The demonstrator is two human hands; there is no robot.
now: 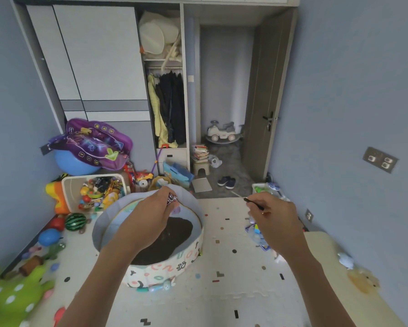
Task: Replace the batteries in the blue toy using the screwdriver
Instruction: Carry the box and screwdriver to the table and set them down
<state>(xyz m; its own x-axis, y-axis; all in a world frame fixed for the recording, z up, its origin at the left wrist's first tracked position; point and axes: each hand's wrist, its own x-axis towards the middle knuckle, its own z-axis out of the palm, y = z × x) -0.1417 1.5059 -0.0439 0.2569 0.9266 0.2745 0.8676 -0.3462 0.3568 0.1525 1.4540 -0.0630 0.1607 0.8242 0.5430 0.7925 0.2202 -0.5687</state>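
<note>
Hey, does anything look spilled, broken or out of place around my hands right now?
Nothing looks spilled or broken. The left hand holds small batteries over the round play pool, and the right hand holds the screwdriver in the air. Toys lie scattered on the mat near the left wall.

A pale foam mat (221, 293) with small coloured specks covers the floor. A round fabric bin (186, 258) with dark fill sits on it at centre. A white toy tub (67, 192) stands at the back left, with a watermelon ball (76, 221) and a blue ball (49, 236) beside it. A green plush (11, 296) lies at the near left. Dark shoes (226, 182) rest on the grey floor (231, 161) beyond the mat.
</note>
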